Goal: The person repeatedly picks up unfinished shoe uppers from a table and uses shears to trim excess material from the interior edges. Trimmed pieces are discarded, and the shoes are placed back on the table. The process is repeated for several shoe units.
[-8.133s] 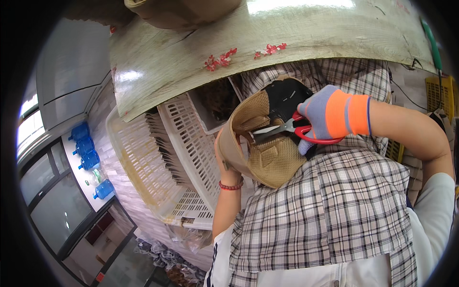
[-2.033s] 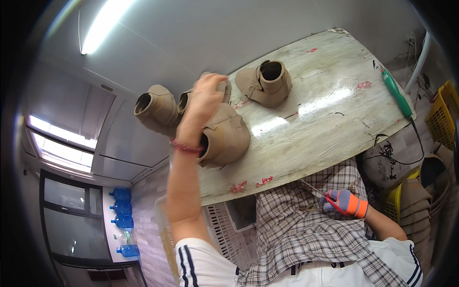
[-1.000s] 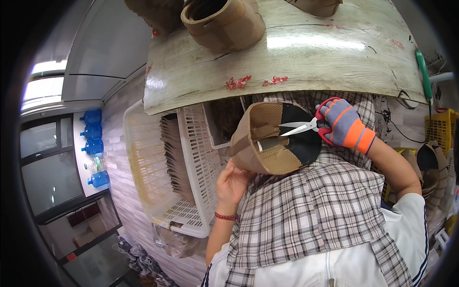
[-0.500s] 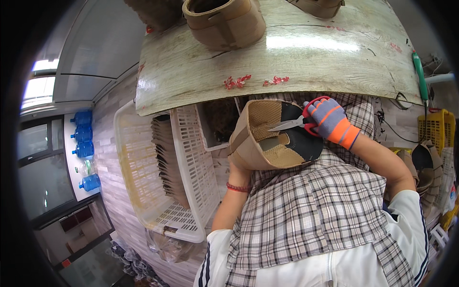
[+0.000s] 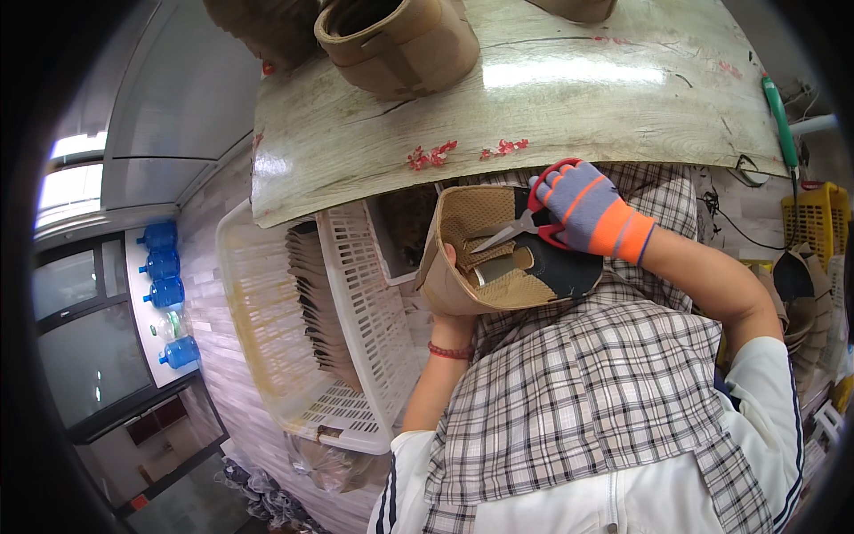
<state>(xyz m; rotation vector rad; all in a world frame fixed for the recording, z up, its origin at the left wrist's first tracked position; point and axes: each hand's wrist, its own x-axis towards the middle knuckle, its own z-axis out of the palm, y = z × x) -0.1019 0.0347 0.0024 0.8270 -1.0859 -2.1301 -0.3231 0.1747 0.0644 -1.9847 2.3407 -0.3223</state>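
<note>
A: What is the left hand (image 5: pixel 447 267) doing?

B: It holds a tan boot upper (image 5: pixel 498 254) from below. Its fingers are curled tight around the tan edge, and one fingertip shows inside the opening.

A: Where is that boot upper?

B: It is up in the air, just below the edge of the wooden tabletop (image 5: pixel 569 98) and over the person's plaid apron (image 5: pixel 578 392). The opening faces us. It has brown mesh inside and a black patch on its right side.

A: And the right hand (image 5: pixel 583 209)?

B: It wears a purple and orange glove. Its fingers are closed through the red handles of the scissors (image 5: pixel 525 227). The silver blades look almost shut and point left, into the boot opening.

A: What else is there?

B: Another tan boot upper (image 5: pixel 400 44) stands on the tabletop, with small red scraps (image 5: pixel 431 156) near the table's edge. A white plastic crate (image 5: pixel 311 329) sits to the left, with flat brown pieces stacked in it. A green tool (image 5: pixel 781 120) lies at the far right of the tabletop.
</note>
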